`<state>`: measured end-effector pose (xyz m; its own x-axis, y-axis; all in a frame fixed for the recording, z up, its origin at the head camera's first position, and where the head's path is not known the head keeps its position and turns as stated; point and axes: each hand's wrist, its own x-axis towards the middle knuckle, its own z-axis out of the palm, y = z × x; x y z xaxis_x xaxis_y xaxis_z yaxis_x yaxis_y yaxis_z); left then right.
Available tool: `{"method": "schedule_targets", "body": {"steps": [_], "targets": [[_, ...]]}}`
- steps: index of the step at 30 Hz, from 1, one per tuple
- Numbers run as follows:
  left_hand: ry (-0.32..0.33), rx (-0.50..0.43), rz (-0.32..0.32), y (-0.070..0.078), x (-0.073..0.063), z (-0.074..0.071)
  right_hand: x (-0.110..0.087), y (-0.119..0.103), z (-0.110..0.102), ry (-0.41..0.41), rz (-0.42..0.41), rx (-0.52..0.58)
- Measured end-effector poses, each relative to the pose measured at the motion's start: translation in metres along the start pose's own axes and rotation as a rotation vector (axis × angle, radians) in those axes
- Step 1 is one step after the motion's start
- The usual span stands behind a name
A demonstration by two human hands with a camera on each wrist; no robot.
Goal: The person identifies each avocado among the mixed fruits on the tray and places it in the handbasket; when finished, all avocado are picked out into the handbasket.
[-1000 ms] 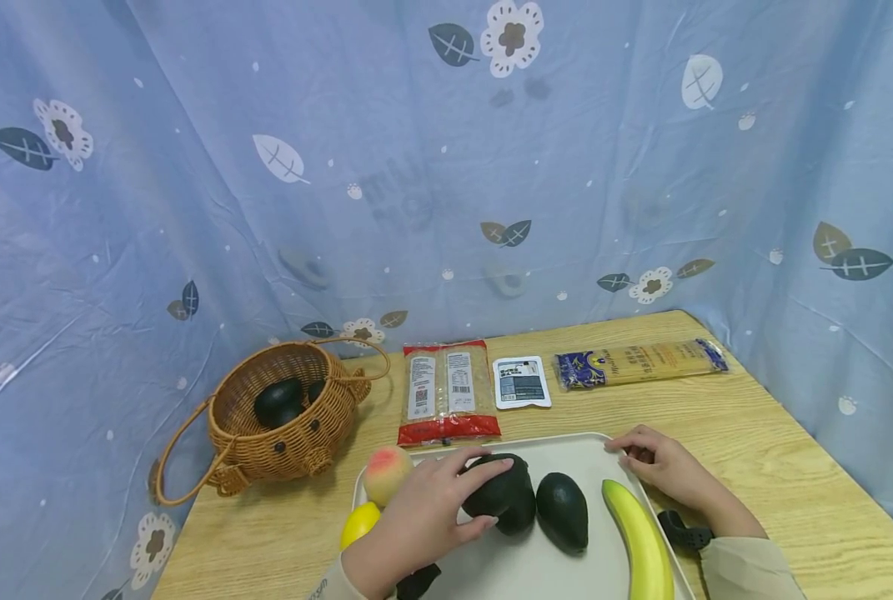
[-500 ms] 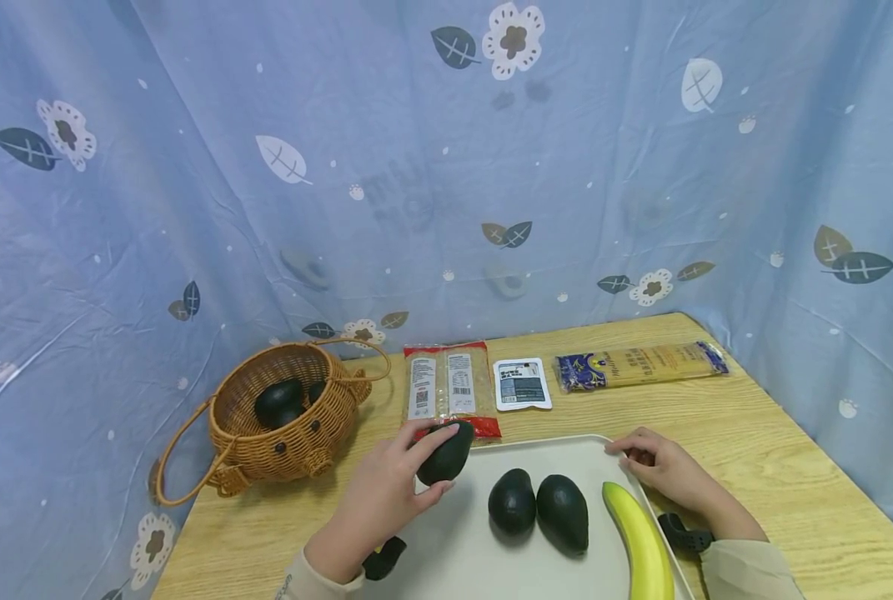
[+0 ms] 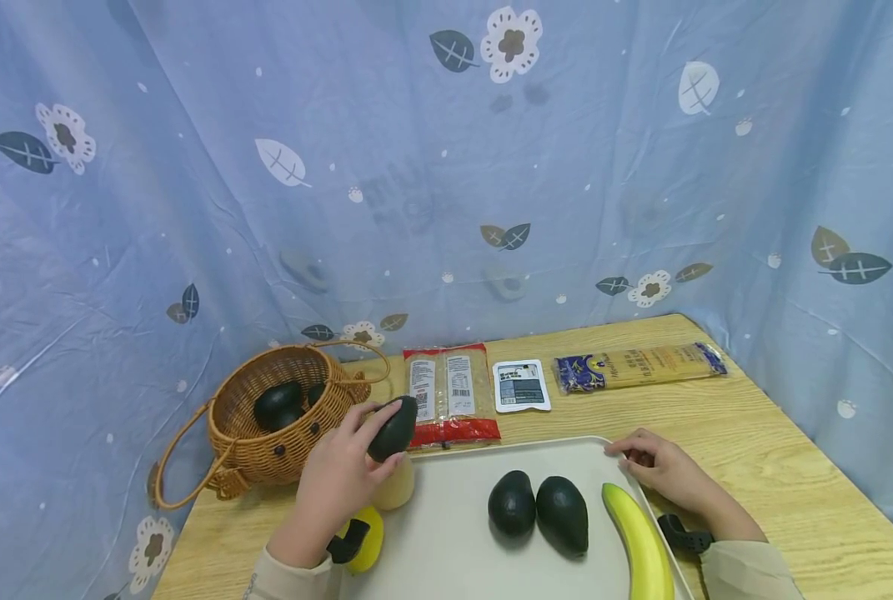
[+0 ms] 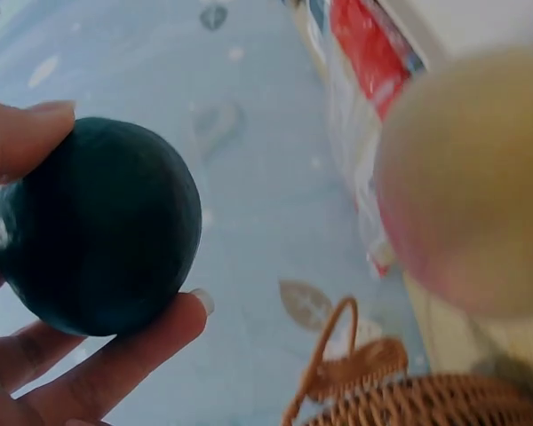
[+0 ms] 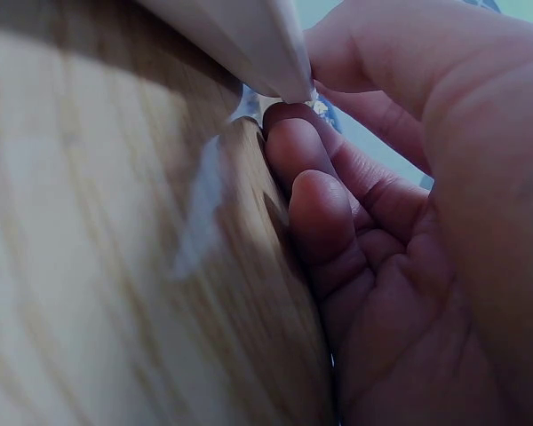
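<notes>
While one blue patterned curtain (image 3: 386, 108) filled the far side, you worked over a wooden table (image 3: 754, 450) with a pale tray (image 3: 446, 533) at the near middle. And there was your right hand (image 3: 664, 471), thumb and curled fingers pinching the tray's rim at its far right corner! Left of the tray stood the wicker basket (image 3: 258, 458). Across the far side lay the long noodle packet (image 3: 641, 367), the red-edged packet (image 3: 449, 387) and the small white packet (image 3: 521, 385), while a banana (image 3: 641, 542) ran along the tray's right side.

Now, the dark avocado (image 3: 395, 431): your left hand (image 3: 337, 471) had it raised by the tray's far left corner, thumb and fingers spread around its sides, near the peach (image 3: 395, 487). It looked firm, fairly light, hard to bruise, but smooth and perhaps slick; the wide belly seemed the surest hold, the narrow end the riskiest.

The count, then: one tray, one basket, three packets, one banana, one peach. Avocados? One in your grasp, two side by side in the tray (image 3: 512, 503), at least two in the basket (image 3: 278, 406), its depths partly hidden. Last, one yellow fruit (image 3: 371, 546), half covered by your black wrist mount (image 3: 347, 542).
</notes>
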<state>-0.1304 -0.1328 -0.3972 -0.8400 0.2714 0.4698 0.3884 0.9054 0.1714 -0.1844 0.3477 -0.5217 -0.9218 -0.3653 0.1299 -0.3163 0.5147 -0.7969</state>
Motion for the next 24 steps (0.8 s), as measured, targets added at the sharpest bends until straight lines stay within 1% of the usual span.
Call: {"method": "schedule_targets", "body": {"steps": [2, 4, 8, 11, 16, 20, 24], "targets": [[0.000, 0.001, -0.053, -0.006, 0.001, -0.004, 0.000, 0.000, 0.000, -0.002, 0.000, 0.000], [0.027, 0.000, -0.085, -0.014, 0.001, -0.006, 0.000, 0.000, 0.000, -0.001, 0.001, -0.003], [0.123, 0.017, -0.094, -0.031, 0.003, -0.007, 0.000, 0.000, 0.000, 0.001, 0.006, -0.014], [0.165, 0.026, -0.117, -0.043, 0.004, -0.007, 0.000, 0.000, 0.000, 0.000, 0.012, -0.017], [0.207, 0.039, -0.201, -0.059, 0.004, -0.008, 0.000, 0.000, 0.000, -0.003, 0.013, -0.012], [0.236, 0.047, -0.269, -0.071, 0.006, -0.012, 0.001, 0.001, 0.000, -0.002, 0.011, -0.001], [0.236, 0.038, -0.328, -0.081, 0.006, -0.017, 0.001, 0.001, 0.000, 0.000, 0.015, 0.005]]}}
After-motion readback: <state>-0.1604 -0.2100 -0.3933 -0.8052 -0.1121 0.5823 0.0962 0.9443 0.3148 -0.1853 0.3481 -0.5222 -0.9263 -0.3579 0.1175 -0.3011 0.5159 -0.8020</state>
